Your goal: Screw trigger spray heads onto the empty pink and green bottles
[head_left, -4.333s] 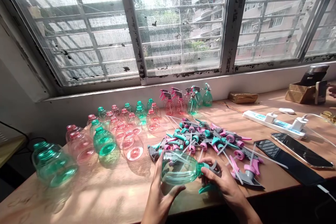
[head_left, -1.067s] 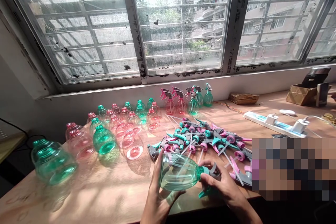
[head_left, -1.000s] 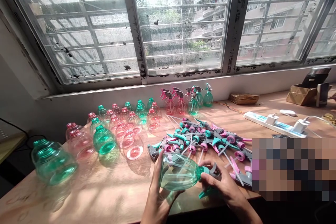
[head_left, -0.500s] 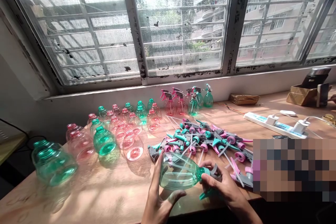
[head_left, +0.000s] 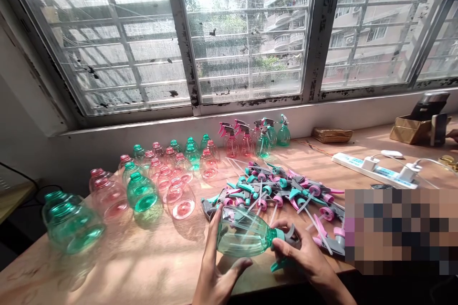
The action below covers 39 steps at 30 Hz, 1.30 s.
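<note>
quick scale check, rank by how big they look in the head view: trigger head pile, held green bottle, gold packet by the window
1. trigger head pile
2. held green bottle, nearest the camera
3. gold packet, farther off, so its true size against the bottle is unsure

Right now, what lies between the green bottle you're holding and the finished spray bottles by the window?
A heap of loose pink and teal trigger heads lies there, between the green bottle and the finished spray bottles; the head view shows it.
</note>
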Available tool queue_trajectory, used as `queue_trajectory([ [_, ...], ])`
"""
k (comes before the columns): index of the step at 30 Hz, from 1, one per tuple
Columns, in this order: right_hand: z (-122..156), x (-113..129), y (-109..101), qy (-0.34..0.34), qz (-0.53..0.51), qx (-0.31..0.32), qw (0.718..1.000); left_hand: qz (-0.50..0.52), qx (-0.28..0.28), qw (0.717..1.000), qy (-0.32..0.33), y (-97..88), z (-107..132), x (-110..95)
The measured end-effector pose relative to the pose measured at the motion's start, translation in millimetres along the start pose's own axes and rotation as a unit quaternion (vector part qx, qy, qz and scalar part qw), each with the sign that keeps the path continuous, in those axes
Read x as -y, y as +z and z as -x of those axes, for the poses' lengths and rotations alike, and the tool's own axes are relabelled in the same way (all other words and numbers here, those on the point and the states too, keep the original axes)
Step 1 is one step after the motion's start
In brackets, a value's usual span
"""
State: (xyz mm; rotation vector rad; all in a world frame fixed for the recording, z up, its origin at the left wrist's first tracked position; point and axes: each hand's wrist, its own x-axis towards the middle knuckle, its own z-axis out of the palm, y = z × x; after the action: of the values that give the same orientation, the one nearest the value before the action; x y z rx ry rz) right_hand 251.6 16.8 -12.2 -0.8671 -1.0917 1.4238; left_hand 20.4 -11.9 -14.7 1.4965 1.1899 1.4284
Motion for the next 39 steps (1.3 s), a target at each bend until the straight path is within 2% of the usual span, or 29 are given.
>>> queue_trajectory([
  [6, -2.1, -2.5, 1.2, -0.019, -0.017, -0.017, 1.0, 0.021, -0.006, 1.0, 0.001, 0.1, -2.7, 3.5],
  [13, -0.2, -1.9, 0.7, -0.017, -0.022, -0.009, 1.0, 0.036, -0.002, 0.999, 0.008, 2.1, -0.7, 4.3],
  [18, 1.3, -2.7, 1.8, -0.022, -0.004, 0.005, 1.0, 0.04, -0.013, 0.998, 0.051, 1.5, -3.9, 12.9],
  [22, -1.3, -4.9, 0.6, -0.03, -0.012, -0.003, 0.999, -0.009, -0.019, 0.997, 0.076, -3.3, -7.4, 22.4],
  [28, -5.0, -8.2, -2.5, -0.03, -0.036, 0.003, 0.999, -0.035, 0.022, 0.995, 0.089, -5.5, -8.7, 14.0],
  [31, -4.3, -8.3, -2.8, -0.033, -0.036, 0.002, 0.999, 0.001, 0.017, 0.997, 0.073, -1.8, -5.3, 7.0],
  [33, -3.0, -7.9, -2.3, -0.028, -0.033, 0.0, 0.999, 0.019, 0.029, 0.999, 0.039, -0.7, -2.8, 5.8],
  [36, -1.6, -7.4, -1.5, -0.022, -0.018, 0.002, 1.0, 0.025, 0.027, 0.999, -0.012, -1.6, -0.9, 10.1],
  [39, -2.2, -7.2, -0.8, -0.029, -0.009, 0.007, 1.0, 0.036, 0.004, 0.999, -0.025, -2.5, -1.3, 17.7],
])
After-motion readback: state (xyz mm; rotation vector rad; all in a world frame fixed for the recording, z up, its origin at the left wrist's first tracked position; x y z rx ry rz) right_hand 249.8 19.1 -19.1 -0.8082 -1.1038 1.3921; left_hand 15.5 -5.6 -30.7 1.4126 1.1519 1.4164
